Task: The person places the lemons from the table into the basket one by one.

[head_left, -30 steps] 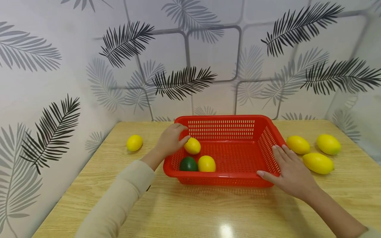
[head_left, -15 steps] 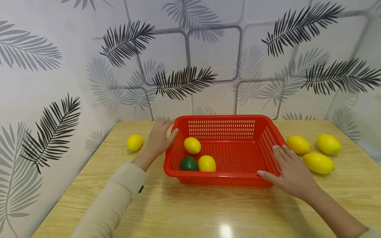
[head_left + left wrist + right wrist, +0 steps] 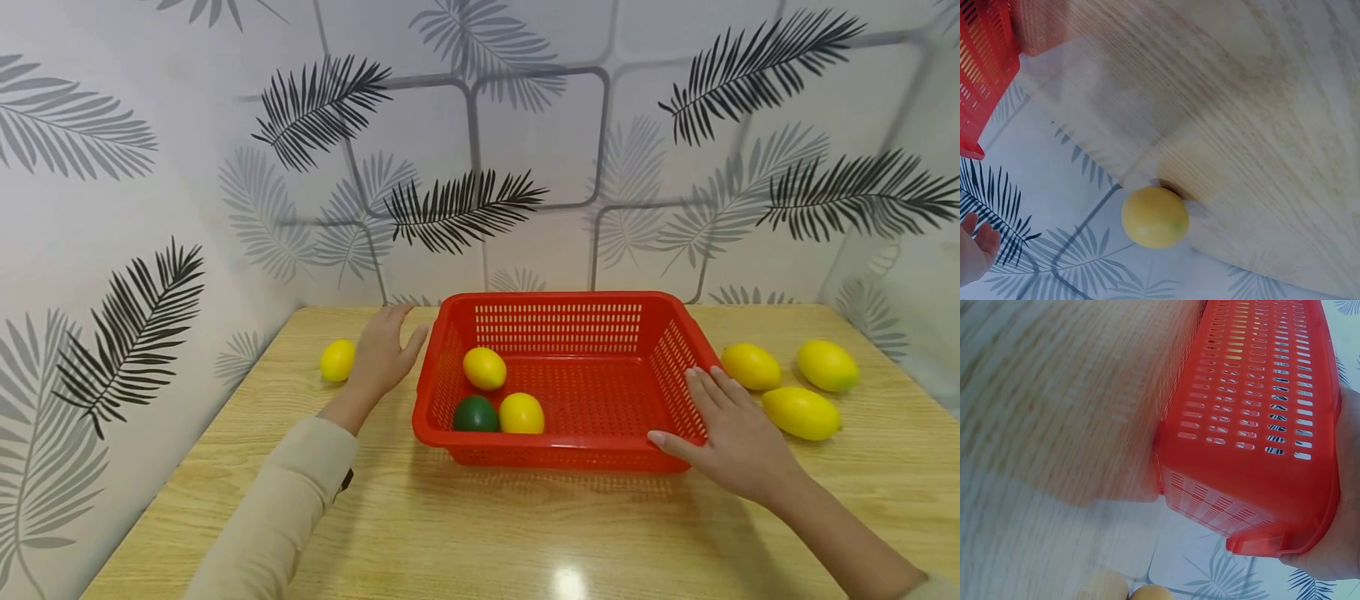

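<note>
In the head view my left hand (image 3: 381,350) is in the air between a yellow lemon (image 3: 337,361) and the left side of the red plastic basket (image 3: 555,442), thumb and fingers spread, holding nothing. The left wrist view has that lemon (image 3: 1155,217) on the table, with my fingertips (image 3: 985,240) at the lower left. My right hand (image 3: 738,437) rests on the basket's front right corner, fingers straight over the right rim and thumb on the front rim. Inside the basket, at its left end, lie two yellow lemons (image 3: 484,368) and a dark green fruit (image 3: 475,414).
Three more lemons (image 3: 802,412) lie on the wooden table (image 3: 465,533) to the right of the basket, beyond my right hand. A wall (image 3: 525,142) with a leaf pattern stands right behind the table, and another closes off the left side.
My left hand has come out of the basket, leaving a lemon inside, and has moved left past the rim toward the lone lemon. The right hand has stayed in place.
</note>
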{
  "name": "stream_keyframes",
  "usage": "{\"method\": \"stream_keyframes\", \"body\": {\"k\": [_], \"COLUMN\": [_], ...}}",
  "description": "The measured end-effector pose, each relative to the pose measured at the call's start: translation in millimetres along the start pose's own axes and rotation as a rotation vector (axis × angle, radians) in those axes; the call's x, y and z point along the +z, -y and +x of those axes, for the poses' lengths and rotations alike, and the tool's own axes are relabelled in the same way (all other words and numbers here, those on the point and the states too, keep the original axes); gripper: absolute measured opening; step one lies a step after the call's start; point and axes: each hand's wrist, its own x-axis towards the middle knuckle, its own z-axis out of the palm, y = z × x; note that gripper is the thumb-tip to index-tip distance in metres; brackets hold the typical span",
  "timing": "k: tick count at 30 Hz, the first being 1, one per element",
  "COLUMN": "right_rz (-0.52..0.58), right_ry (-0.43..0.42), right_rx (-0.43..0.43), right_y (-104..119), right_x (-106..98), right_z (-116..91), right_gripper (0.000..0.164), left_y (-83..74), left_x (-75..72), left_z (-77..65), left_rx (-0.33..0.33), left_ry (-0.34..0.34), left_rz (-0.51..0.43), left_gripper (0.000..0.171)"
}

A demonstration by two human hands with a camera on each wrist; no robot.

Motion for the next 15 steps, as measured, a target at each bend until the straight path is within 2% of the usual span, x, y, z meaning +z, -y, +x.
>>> {"method": "stream_keyframes", "body": {"k": [3,7,15], "right_rz": [0.001,0.002,0.0], "right_ry": [0.0,-0.002,-0.004], "right_rx": [-0.001,-0.004,-0.003], "right_y": [-0.2,-0.2,-0.4], "right_x": [0.2,0.5,1.4], "right_z": [0.0,0.0,0.5], "right_gripper": [0.096,0.096,0.097], "left_y": [6.7,15.9,31.8], "left_x": [0.3,0.9,-0.6], "left_z": [-2.8,-6.7,-12.5], "left_rx": [0.007,-0.008,-0.09], "left_ry": [-0.031,-0.036,0.014], "left_rz": [0.006,0.041,0.101], "left_gripper": [0.043,0.044,0.048]}}
